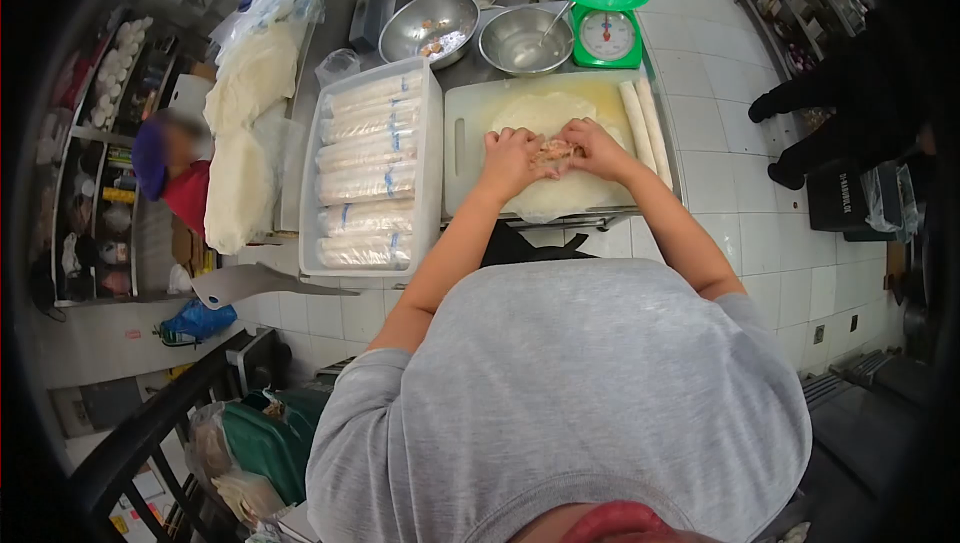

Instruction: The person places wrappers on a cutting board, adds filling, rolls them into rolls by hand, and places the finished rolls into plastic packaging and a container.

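One translucent plastic bin (434, 163) at left holds plastic-wrapped rolls (365, 183), blue markings on the wrap too small to read. Pale cutting board (458, 171) sits just right of it. Black crate (835, 205) on the floor, far right: white lettering on its side, too skewed to read reliably. Green dial scale (609, 40) just past the board's far edge, right side; dial figures too small to read. Two steel bowls (395, 35) left of the scale: one with orange-ish bits, the other with a utensil in it. Pale sheet (555, 201) lies on the board. Two bare rolls (637, 128) along the board's right edge. Left hand (512, 158) and right hand (597, 150) both pinch the pinkish filling (553, 151) over the sheet; can't tell if it's lifted.
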`<state>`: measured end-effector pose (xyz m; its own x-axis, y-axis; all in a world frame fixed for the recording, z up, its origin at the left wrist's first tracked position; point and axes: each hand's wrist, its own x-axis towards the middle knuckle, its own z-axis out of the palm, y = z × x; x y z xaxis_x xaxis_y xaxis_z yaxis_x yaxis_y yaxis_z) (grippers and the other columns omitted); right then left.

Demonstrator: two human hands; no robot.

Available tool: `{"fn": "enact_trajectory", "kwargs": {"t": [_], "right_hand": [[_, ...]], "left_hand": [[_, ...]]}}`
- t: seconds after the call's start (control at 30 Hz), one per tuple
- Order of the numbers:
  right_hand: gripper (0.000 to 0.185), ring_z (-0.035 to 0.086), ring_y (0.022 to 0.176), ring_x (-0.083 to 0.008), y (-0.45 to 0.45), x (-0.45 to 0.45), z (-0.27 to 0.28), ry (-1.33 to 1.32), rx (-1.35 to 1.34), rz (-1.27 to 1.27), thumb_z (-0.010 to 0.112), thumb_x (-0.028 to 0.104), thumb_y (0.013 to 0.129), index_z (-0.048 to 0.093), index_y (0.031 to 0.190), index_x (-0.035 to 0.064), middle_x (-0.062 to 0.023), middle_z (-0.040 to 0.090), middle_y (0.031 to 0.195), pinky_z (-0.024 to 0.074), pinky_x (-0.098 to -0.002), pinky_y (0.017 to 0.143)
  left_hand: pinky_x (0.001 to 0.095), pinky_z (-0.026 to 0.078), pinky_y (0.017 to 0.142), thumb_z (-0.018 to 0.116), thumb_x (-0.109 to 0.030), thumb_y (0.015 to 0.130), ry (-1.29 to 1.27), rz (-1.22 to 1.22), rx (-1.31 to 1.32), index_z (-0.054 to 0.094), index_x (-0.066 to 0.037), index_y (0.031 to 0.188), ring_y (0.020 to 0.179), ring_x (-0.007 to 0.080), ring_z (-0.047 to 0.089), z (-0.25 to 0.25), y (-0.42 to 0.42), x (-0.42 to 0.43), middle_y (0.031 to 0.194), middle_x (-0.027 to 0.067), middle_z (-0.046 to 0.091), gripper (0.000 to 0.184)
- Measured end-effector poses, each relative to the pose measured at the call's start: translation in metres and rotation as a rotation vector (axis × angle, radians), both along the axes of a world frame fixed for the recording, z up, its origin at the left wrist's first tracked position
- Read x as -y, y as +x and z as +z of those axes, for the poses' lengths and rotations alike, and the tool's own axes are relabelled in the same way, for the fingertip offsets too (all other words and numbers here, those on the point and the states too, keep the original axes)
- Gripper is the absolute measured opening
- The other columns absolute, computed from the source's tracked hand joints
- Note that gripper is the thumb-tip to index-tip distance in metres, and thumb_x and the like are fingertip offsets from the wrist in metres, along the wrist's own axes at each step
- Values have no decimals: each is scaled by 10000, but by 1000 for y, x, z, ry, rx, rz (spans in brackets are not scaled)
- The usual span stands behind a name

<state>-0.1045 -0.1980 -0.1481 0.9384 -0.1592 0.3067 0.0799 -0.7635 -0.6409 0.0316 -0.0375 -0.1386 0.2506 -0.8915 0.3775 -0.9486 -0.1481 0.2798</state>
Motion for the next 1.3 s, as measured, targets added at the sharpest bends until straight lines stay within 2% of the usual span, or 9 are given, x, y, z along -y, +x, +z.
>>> {"fn": "enact_trajectory", "kwargs": {"t": [0.3,0.4,0.6,0.67,0.8,0.9,1.0,1.1,1.3], "right_hand": [[289,509,937,-290,-11,0,13,196,-104,-9,720,75,655,639,930,35,-90,550,919,439,-367,795],[322,521,905,-293,-22,6,10,-13,-24,-58,712,58,660,622,969,42,-106,546,904,444,-366,772],[321,530,874,-300,-17,17,-20,-7,-94,-98,707,125,694,646,1003,66,-105,566,907,442,-384,787],[217,534,873,-293,-23,8,12,124,-112,-173,694,122,717,663,924,67,-94,581,895,444,-387,783],[200,543,894,-280,-17,8,0,58,10,-117,713,128,716,675,904,74,-91,590,921,444,-383,796],[214,523,894,-279,-18,20,-16,241,-118,-114,703,127,727,653,920,49,-92,582,924,434,-370,806],[182,533,886,-277,-29,11,-4,1,94,-108,681,91,727,642,896,37,-112,569,904,438,-365,779],[209,543,886,-282,-27,10,-12,-20,-11,-112,648,43,725,644,934,33,-116,555,889,440,-370,771],[217,544,865,-305,-35,12,6,263,-153,-160,662,85,727,686,942,68,-110,565,841,443,-385,769]], "left_hand": [[406,291,814,690,-392,714,19,-32,-2,720,-197,903,863,182,524,-9,0,7,832,-29,617,272],[403,285,816,682,-400,727,2,-36,-32,725,-203,882,856,181,524,-8,-1,9,830,-33,619,254],[408,279,831,678,-385,746,8,-93,-12,725,-178,837,862,180,523,-4,-4,21,835,-31,617,231],[411,283,828,668,-357,763,-92,-68,-5,726,-177,821,864,181,524,-6,-10,22,832,-35,617,198],[412,288,825,695,-409,714,61,-107,45,724,-172,866,887,189,525,-9,-15,31,845,-19,617,283],[415,289,826,706,-440,683,73,-123,41,724,-170,869,907,194,521,-4,-16,33,845,-3,619,328],[407,289,813,704,-442,686,-5,-136,66,727,-170,845,887,185,523,0,-18,34,830,-13,617,316],[396,292,792,703,-440,694,-7,-177,41,728,-182,853,858,175,529,-8,-23,37,829,-26,617,304],[398,296,787,701,-431,700,149,-173,103,716,-185,916,852,178,532,4,-20,46,874,-19,619,327]]}}
